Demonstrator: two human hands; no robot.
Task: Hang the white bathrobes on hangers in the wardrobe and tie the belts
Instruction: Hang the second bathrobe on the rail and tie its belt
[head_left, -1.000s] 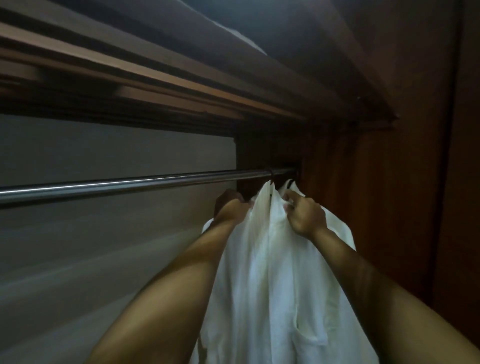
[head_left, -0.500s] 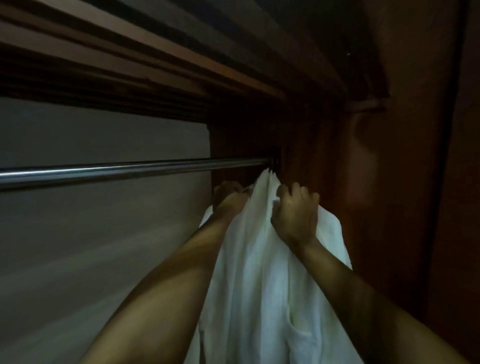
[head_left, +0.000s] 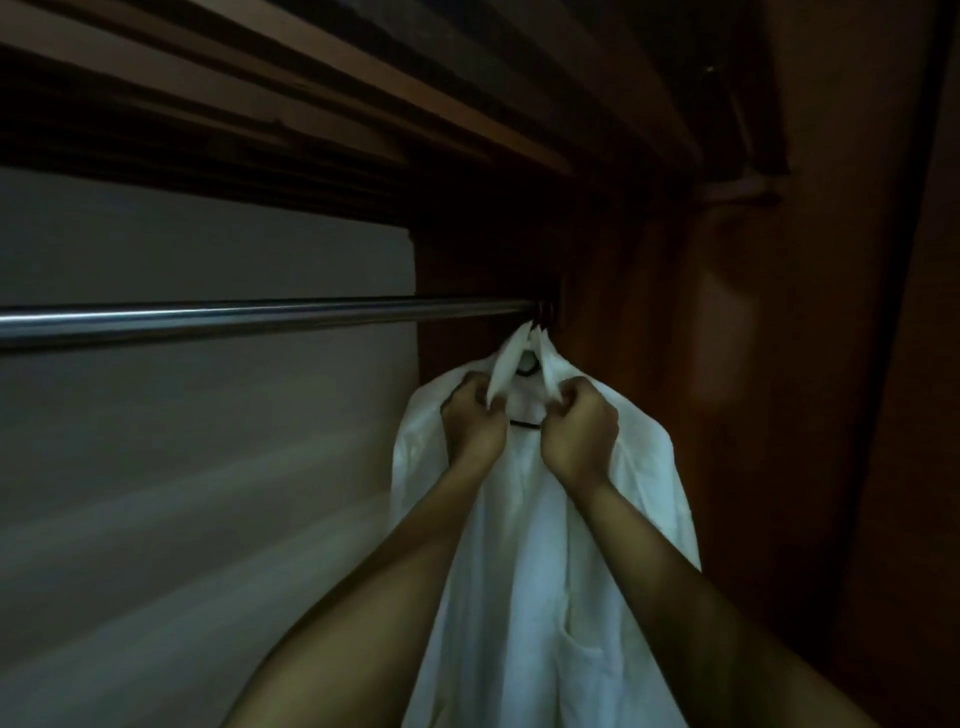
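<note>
Hanging right of centre in the frame, from the far right end of the shiny round metal wardrobe rail (head_left: 249, 318), a white cloth bathrobe (head_left: 561, 545) on a dark thin hanger (head_left: 527, 423), of which only the loop near the collar and a short bar between the two fists show. Draped down toward the lower edge of the frame, with a patch pocket low on its right front. Gripping the left collar edge, fingers curled round the cloth, the left hand (head_left: 475, 423); gripping the right collar edge in the same curled way, the right hand (head_left: 582, 434). Held close side by side just under the collar's peak, near each other but not touching, with the two front edges parted a little and the hanger bar visible in the gap. Reaching up from the lower edge of the frame, both bare forearms. Filling the left half behind the rail, a pale grey back panel (head_left: 208, 441). Running across the upper part of the frame, dark reddish-brown wooden slats (head_left: 363, 104); standing at the right edge, a reddish-brown wooden side wall (head_left: 831, 415). Dim throughout; belt not made out.
</note>
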